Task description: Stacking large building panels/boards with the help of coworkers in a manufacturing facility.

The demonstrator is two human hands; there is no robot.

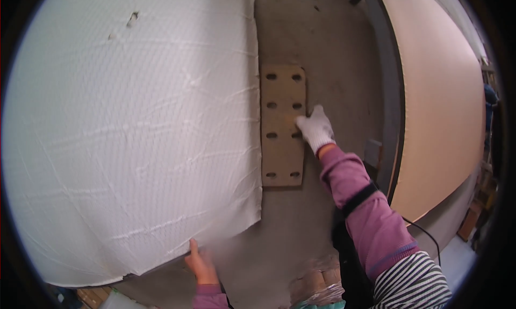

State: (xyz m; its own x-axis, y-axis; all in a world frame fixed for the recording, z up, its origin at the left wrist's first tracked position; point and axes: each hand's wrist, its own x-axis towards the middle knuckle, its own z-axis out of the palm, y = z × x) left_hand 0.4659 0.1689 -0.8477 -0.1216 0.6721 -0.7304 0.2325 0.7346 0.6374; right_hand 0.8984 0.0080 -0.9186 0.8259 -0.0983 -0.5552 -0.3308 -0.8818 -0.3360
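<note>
A large panel covered in white, finely ribbed fabric fills the left side. At its lower edge is my bare left hand, one finger stretched up onto the fabric and the others blurred. Beside the panel's right edge lies a long tan board with two rows of oval holes. My right hand, in a white knitted glove, is at the board's right edge. Its thumb reaches over the tan surface, apart from the other fingers, which look bent and partly hidden.
A second large panel with a beige face and dark edge stands on the right. Grey floor runs between the panels. Plastic-wrapped goods sit near my body. A black cable curves at lower right.
</note>
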